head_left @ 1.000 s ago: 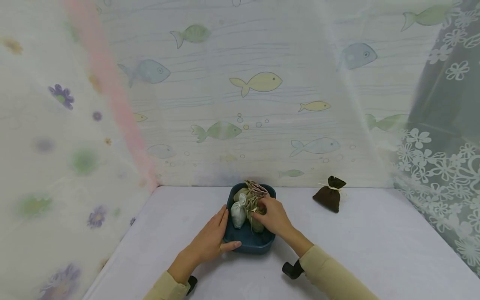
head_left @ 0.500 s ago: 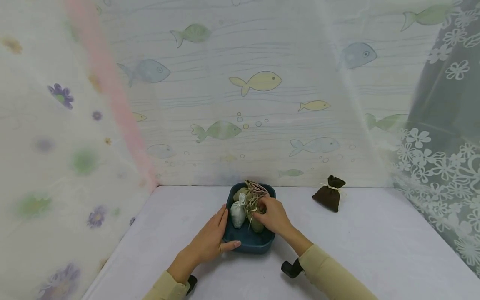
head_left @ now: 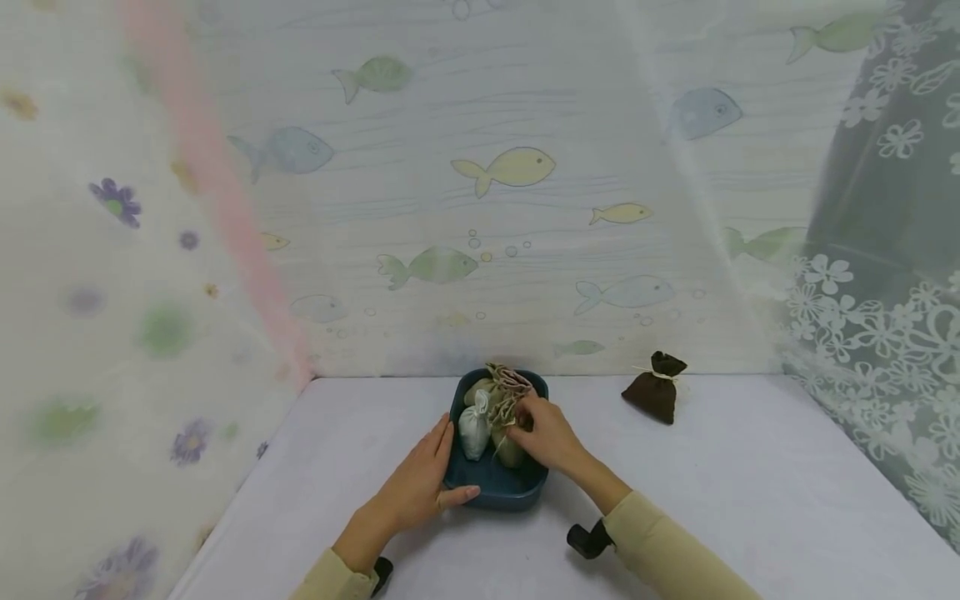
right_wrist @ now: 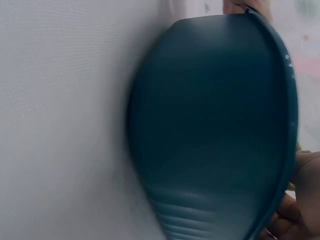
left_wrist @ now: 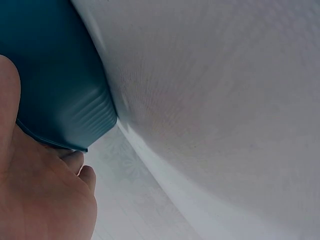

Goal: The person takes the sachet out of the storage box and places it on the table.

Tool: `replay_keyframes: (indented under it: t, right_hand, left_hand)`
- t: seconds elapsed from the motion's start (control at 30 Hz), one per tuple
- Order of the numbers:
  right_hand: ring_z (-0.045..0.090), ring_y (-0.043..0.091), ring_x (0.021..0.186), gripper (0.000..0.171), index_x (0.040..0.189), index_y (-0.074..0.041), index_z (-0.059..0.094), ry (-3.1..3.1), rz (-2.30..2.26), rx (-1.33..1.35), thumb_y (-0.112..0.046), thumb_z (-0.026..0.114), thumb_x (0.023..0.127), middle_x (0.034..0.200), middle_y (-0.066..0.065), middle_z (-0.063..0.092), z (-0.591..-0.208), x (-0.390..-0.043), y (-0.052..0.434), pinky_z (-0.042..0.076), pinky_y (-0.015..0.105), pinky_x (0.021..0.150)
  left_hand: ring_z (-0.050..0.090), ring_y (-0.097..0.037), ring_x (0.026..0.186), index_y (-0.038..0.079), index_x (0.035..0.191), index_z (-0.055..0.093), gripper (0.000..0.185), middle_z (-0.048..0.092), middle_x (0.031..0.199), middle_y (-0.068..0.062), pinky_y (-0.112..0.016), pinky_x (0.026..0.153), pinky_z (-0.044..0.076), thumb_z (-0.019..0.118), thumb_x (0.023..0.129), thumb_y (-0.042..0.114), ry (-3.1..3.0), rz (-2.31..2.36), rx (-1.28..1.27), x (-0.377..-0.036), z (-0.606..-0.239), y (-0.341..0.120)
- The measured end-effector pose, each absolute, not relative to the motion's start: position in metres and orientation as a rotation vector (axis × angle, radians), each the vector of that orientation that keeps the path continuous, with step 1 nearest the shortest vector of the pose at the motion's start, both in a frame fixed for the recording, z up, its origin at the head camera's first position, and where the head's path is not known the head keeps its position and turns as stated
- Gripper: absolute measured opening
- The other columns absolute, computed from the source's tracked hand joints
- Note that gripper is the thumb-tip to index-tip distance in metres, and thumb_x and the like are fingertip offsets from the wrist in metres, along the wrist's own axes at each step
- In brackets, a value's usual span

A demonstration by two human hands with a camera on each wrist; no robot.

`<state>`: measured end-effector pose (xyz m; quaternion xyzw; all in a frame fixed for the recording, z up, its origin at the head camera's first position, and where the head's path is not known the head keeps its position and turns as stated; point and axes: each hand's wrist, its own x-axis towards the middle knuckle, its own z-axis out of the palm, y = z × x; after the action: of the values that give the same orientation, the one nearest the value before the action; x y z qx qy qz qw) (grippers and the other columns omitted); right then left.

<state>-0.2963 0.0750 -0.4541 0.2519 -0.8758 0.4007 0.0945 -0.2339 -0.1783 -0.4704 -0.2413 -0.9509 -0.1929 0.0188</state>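
- 1 brown pouch (head_left: pixel 655 392) lies out on table (head_left: pixel 750 492), apart from blue bowl (head_left: pixel 491 490).
- Approx 4 pouches left inside (judging).
- Right hand (head_left: pixel 546 432) pinches olive pouch (head_left: pixel 510 446); left hand (head_left: pixel 420 483) flat vs rim, fingers straight.

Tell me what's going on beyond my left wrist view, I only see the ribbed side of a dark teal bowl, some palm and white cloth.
Observer: The left hand rests flat against the dark teal bowl, thumb along its near rim.
Operator: Anything in the bowl?
Observer: Small drawstring cloth pouches, among them a white pouch and an olive pouch.
Operator: Where is the other hand?
Observer: The right hand is inside the bowl, its grip pinching the olive pouch's gathered top.
Operator: Anything else on the table?
Observer: A dark brown pouch stands alone to the right, by the fish-print backdrop.
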Motion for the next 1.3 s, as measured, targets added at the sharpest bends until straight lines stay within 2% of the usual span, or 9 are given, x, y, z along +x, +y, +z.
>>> replay_keyframes:
  t: [0.3,0.47,0.83,1.07,1.3]
  right_hand:
    - [0.057,0.018,0.085,0.012,0.097,-0.008,0.064,-2.543,1.335,0.8,-0.007,0.074,0.092,0.092,0.003,0.063,-0.443,-0.296,0.088,0.05,0.031,0.074]
    - [0.061,0.019,0.092,0.013,0.105,-0.005,0.066,-2.562,1.462,0.756,-0.011,0.072,0.095,0.097,0.005,0.065,-0.433,-0.294,0.097,0.057,0.039,0.085]
    - [0.064,0.024,0.105,0.013,0.107,-0.007,0.068,-2.582,1.605,0.708,-0.013,0.071,0.096,0.103,0.006,0.069,-0.414,-0.292,0.113,0.054,0.048,0.096]
    - [0.063,0.031,0.113,0.016,0.111,-0.008,0.068,-2.58,1.67,0.717,-0.016,0.07,0.098,0.111,0.009,0.068,-0.405,-0.289,0.127,0.055,0.046,0.09]
    - [0.063,0.035,0.113,0.014,0.111,-0.007,0.069,-2.561,1.694,0.708,-0.014,0.069,0.099,0.112,0.013,0.068,-0.403,-0.288,0.146,0.054,0.043,0.085]
  left_hand:
    - [0.018,-0.038,0.155,-0.007,0.161,0.015,0.105,0.009,0.169,-0.023,-0.054,0.122,0.024,0.064,0.096,0.06,-2.971,-0.593,-0.716,-0.234,-0.468,-0.18]
    - [0.018,-0.037,0.155,-0.007,0.161,0.015,0.105,0.008,0.169,-0.023,-0.053,0.122,0.024,0.065,0.095,0.059,-2.974,-0.59,-0.709,-0.234,-0.466,-0.18]
    - [0.018,-0.038,0.155,-0.008,0.161,0.014,0.106,0.008,0.169,-0.023,-0.054,0.122,0.024,0.066,0.095,0.058,-2.969,-0.582,-0.717,-0.236,-0.467,-0.182]
    - [0.019,-0.04,0.154,-0.008,0.16,0.015,0.107,0.009,0.169,-0.024,-0.056,0.121,0.026,0.065,0.095,0.06,-2.968,-0.598,-0.73,-0.236,-0.47,-0.181]
    - [0.016,-0.037,0.155,-0.006,0.161,0.013,0.108,0.007,0.17,-0.021,-0.054,0.122,0.024,0.063,0.095,0.063,-3.005,-0.585,-0.708,-0.235,-0.468,-0.177]
